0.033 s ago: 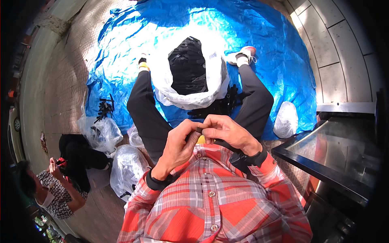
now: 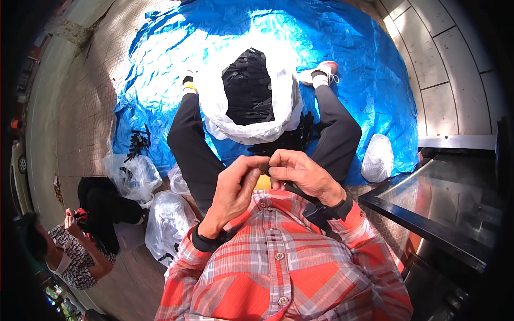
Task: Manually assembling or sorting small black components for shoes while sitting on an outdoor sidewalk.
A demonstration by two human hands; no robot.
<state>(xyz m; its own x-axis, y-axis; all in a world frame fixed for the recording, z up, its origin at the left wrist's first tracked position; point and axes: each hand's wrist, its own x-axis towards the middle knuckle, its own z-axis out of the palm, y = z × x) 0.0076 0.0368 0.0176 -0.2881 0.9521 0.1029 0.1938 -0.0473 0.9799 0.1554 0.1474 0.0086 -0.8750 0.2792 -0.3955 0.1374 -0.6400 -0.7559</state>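
My left hand [image 2: 234,187] and my right hand [image 2: 303,174] meet in front of my waist, fingertips nearly touching. Both pinch a small black piece [image 2: 264,168], perhaps the end of a strap; the fingers cover most of it. Beyond them, between my legs, stands an open white plastic sack [image 2: 213,109] filled with flat black strips [image 2: 247,85]. More black pieces [image 2: 304,128] lie by the sack's near right side, partly hidden behind it and my leg.
A blue tarp [image 2: 369,96] spreads under the sack and my feet. To the left are loose black strips [image 2: 139,142] and clear plastic bags [image 2: 168,219], with a seated person [image 2: 85,243] beyond. At right sit a white bundle [image 2: 378,159] and a dark-framed glass panel [image 2: 439,192].
My left hand has shifted slightly and its fingers have straightened toward the right hand. The black piece has turned a little between the fingertips. The sack and bags stay put.
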